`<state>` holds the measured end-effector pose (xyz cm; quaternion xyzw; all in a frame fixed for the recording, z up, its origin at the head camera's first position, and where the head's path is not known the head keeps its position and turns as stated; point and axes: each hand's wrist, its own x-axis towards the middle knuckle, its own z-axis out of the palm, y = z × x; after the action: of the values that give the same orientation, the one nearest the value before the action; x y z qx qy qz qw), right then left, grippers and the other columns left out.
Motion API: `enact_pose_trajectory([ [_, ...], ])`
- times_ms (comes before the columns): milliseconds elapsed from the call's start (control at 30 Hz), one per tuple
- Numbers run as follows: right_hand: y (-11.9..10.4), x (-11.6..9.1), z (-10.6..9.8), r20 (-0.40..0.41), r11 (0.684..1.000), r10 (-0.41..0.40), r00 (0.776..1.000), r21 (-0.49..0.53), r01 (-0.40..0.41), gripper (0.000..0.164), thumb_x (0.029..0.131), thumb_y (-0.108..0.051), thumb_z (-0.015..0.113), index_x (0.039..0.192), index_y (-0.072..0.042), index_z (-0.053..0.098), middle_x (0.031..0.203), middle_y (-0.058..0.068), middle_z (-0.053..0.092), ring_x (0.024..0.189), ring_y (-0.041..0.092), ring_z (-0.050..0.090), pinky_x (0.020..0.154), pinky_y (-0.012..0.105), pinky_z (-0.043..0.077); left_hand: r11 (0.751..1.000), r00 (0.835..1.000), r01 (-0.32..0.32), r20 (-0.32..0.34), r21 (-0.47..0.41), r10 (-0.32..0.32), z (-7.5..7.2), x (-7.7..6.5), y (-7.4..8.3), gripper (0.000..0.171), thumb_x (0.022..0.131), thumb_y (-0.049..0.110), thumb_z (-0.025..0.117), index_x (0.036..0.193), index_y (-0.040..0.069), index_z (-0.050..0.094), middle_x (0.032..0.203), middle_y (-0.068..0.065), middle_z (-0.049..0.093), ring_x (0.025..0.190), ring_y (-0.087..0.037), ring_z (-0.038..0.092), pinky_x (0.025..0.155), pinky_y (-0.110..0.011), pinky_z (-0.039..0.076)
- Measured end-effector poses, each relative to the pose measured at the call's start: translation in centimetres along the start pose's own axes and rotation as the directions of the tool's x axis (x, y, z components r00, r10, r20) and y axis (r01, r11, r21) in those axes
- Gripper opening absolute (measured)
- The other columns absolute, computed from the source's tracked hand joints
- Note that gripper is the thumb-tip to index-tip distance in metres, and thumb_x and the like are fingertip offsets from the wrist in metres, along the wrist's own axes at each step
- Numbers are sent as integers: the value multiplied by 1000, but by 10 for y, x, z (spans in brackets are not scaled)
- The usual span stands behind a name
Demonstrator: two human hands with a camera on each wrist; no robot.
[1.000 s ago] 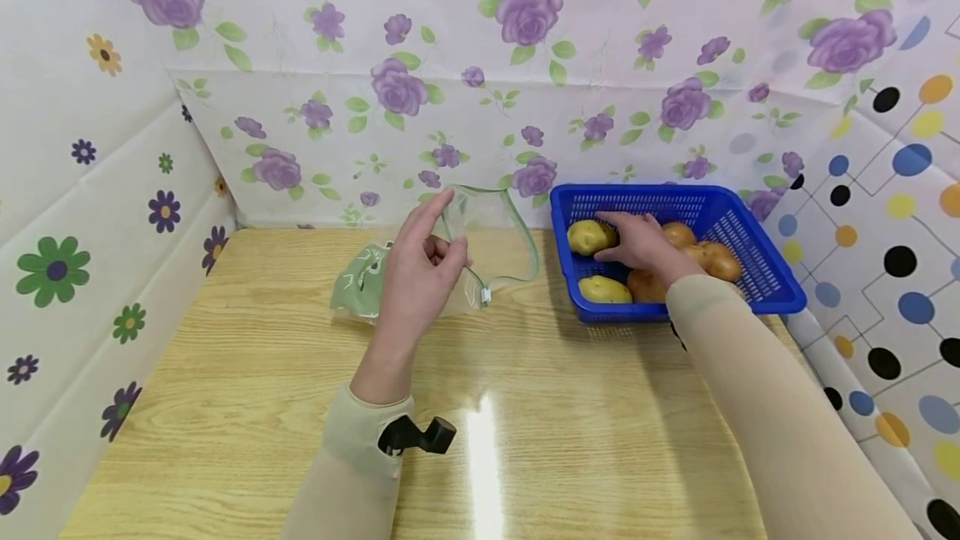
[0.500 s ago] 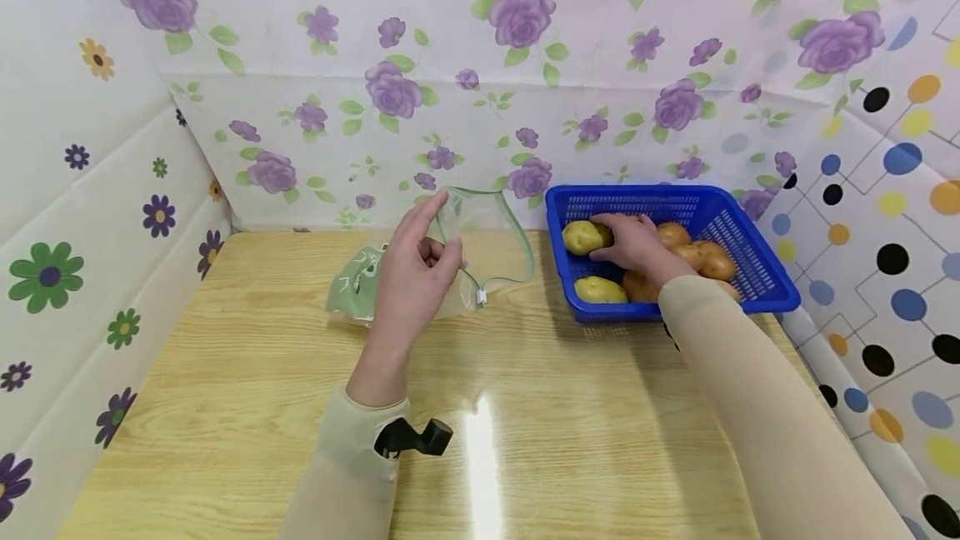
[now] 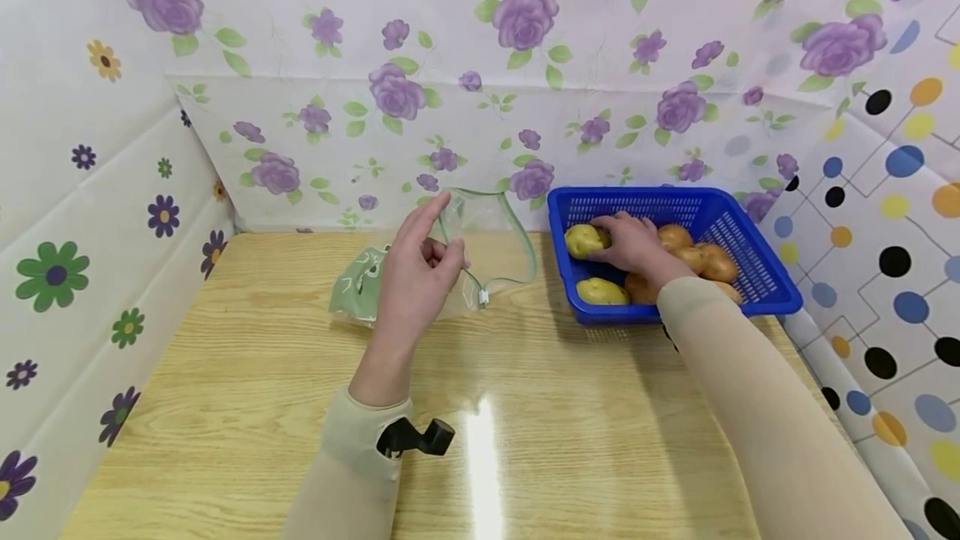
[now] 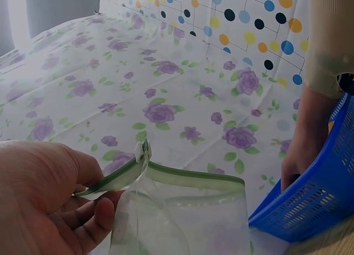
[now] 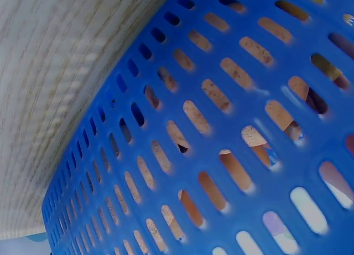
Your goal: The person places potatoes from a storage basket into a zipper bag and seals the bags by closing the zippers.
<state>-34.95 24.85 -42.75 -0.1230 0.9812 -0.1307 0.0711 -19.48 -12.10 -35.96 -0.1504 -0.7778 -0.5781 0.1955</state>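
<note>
In the head view my left hand [image 3: 418, 273] pinches the green-edged rim of a clear zip bag [image 3: 495, 240] whose mouth gapes. The left wrist view shows the bag's white slider [image 4: 142, 151] and green zip strip beside my fingers. A green printed part of the bag [image 3: 358, 288] lies on the table, left of that hand. Inside the blue basket, my right hand [image 3: 633, 245] grips a yellow potato [image 3: 583, 241] at the left end. Another yellow potato [image 3: 602, 291] lies in front of it. From the right wrist, only the basket wall [image 5: 182, 150] shows clearly.
Several brown-skinned potatoes or similar round produce [image 3: 715, 262] fill the right part of the blue basket [image 3: 783, 300], which stands at the table's back right. Floral sheeting [image 3: 465, 132] rises behind the wooden table [image 3: 555, 423], and a dotted sheet [image 3: 892, 273] stands on the right.
My right hand's fingers have drawn in around the yellow potato from a wider spread. The left hand and the bag have stayed in place.
</note>
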Motion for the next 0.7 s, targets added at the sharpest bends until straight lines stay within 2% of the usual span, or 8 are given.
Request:
enact_pose_trajectory([
  [300, -2, -7, -6, -41, 1000, -22, 999, 22, 23, 69, 105, -28, 78, 162, 0, 52, 153, 33, 50, 148, 50, 40, 129, 71, 11, 1000, 1000, 9, 1, -2, -9, 0, -1, 1, 63, 105, 4, 67, 165, 18, 55, 161, 2, 54, 73, -17, 61, 58, -23, 47],
  [400, -2, -12, -9, -64, 999, -11, 998, 44, 14, 69, 105, -27, 78, 163, 0, 51, 150, 33, 49, 141, 51, 45, 125, 68, 25, 1000, 1000, 7, -1, -3, -7, 0, -1, 1, 62, 105, 4, 68, 165, 17, 55, 161, 0, 54, 74, -17, 62, 60, -22, 47],
  [533, -3, -21, -12, -77, 995, 9, 997, 101, -1, 71, 107, -26, 77, 165, 0, 47, 146, 31, 47, 127, 48, 53, 108, 65, 45, 1000, 1000, 3, -6, 4, -3, 1, -1, 1, 62, 105, 3, 68, 164, 16, 55, 162, -1, 53, 75, -16, 62, 62, -22, 48],
  [700, -6, -32, -16, -104, 985, 21, 994, 172, -3, 70, 109, -24, 75, 167, 1, 44, 141, 30, 44, 115, 44, 54, 98, 62, 50, 1000, 1000, -4, -7, 18, 4, 2, 0, 0, 61, 105, 4, 68, 164, 16, 56, 161, -1, 54, 75, -16, 61, 61, -23, 48],
])
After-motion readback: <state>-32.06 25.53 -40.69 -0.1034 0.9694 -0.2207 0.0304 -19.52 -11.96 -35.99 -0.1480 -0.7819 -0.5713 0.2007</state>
